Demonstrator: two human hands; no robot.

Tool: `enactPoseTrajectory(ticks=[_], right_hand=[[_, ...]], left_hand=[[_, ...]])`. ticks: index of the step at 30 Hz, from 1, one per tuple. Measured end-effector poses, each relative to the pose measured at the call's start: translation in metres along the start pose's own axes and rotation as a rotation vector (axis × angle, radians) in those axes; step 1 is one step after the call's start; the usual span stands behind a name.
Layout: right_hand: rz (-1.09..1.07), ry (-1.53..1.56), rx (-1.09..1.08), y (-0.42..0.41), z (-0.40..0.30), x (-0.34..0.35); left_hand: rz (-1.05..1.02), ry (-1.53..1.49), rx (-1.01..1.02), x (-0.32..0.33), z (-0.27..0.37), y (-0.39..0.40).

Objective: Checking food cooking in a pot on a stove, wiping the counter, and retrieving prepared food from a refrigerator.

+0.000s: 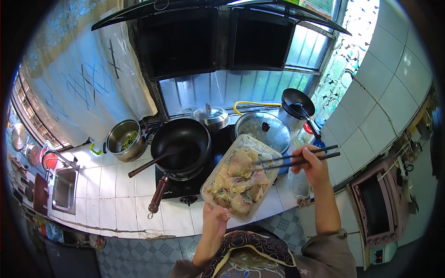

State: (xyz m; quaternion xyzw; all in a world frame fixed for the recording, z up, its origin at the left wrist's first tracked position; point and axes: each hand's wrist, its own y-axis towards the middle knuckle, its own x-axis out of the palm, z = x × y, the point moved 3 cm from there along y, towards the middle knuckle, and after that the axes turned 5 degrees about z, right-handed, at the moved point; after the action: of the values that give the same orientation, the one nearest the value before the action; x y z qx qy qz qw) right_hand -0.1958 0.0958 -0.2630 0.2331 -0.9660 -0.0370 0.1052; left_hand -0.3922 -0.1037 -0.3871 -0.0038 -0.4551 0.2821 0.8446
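Note:
My left hand (215, 219) grips the near corner of a clear plastic container (212, 180), holding it tilted above the counter's front. Pale pieces of raw meat, possibly fish (240, 163), fill much of it, coated in a wet marinade. In my right hand (313, 165) is a pair of dark chopsticks (295, 160), their tips among the pieces at the container's right side. Left of the container, a black wok (180, 139) sits on the gas stove (174, 193). A dark-handled turner (149, 165) rests in the wok, and the wok's wooden handle (160, 194) points toward me.
Behind the container stands a pan with a glass lid (253, 121). A steel pot (125, 147) with green vegetables is left of the wok; a lidded pot (211, 116) stands behind. A small frying pan (295, 100) and jars (306, 133) are at right. A sink (64, 191) lies far left.

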Motion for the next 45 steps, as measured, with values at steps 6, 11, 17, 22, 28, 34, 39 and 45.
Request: enactPoseTrajectory(ticks=[6, 11, 17, 22, 28, 34, 39, 45], right_hand=[[-0.118, -0.166, 0.053, -0.008, 0.001, 0.015], [-0.164, -0.182, 0.099, 0.002, 0.026, 0.037], [-0.011, 0.044, 0.166, 0.006, 0.040, 0.030], [0.114, 0.261, 0.190, 0.011, 0.047, 0.019], [0.151, 0.248, -0.010, 0.008, 0.030, 0.037], [-0.129, -0.191, -0.240, -0.012, 0.030, 0.057], [-0.090, -0.227, -0.341, -0.020, 0.025, 0.057], [-0.069, -0.330, -0.426, -0.027, 0.020, 0.063]], left_hand=[[-0.006, 0.025, 0.050, 0.003, 0.007, 0.006], [-0.007, -0.032, 0.011, 0.005, 0.011, 0.006], [0.062, -0.046, 0.008, 0.003, 0.015, 0.004], [0.058, -0.069, 0.010, 0.003, 0.023, 0.003], [0.031, -0.095, -0.014, -0.011, 0.025, 0.004], [0.044, -0.057, -0.041, -0.021, 0.030, 0.005], [-0.021, -0.058, -0.047, -0.027, 0.032, 0.007], [-0.002, -0.052, -0.058, -0.015, 0.037, 0.011]])
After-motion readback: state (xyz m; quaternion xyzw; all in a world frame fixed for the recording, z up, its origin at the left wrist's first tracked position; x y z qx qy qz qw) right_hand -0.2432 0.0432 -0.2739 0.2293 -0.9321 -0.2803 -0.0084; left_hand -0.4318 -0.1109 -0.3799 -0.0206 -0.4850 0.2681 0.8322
